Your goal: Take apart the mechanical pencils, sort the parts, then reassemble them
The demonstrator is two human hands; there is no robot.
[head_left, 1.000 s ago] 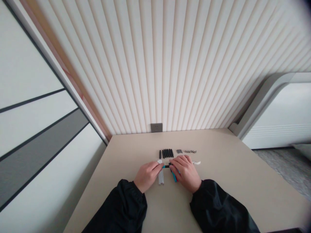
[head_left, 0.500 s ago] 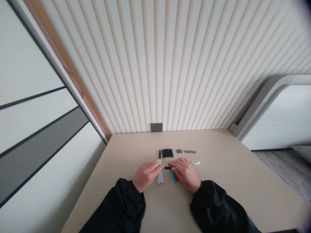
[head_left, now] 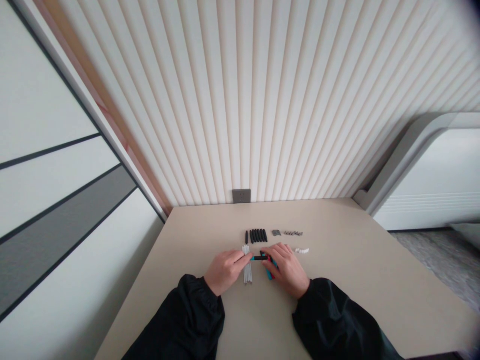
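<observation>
Loose black sleeves [head_left: 187,315], faintly shiny and softly creased, narrow into gathered black cuffs [head_left: 305,302]; the hands [head_left: 224,272] are bare.

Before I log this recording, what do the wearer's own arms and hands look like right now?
Both arms wear loose black sleeves, the left sleeve and right sleeve creased and gathered at the wrists. The left hand and right hand are bare, without gloves. No markings show on the sleeves.

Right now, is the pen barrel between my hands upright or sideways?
Sideways: the pen barrel runs across the view from the left hand toward the right hand.
</observation>
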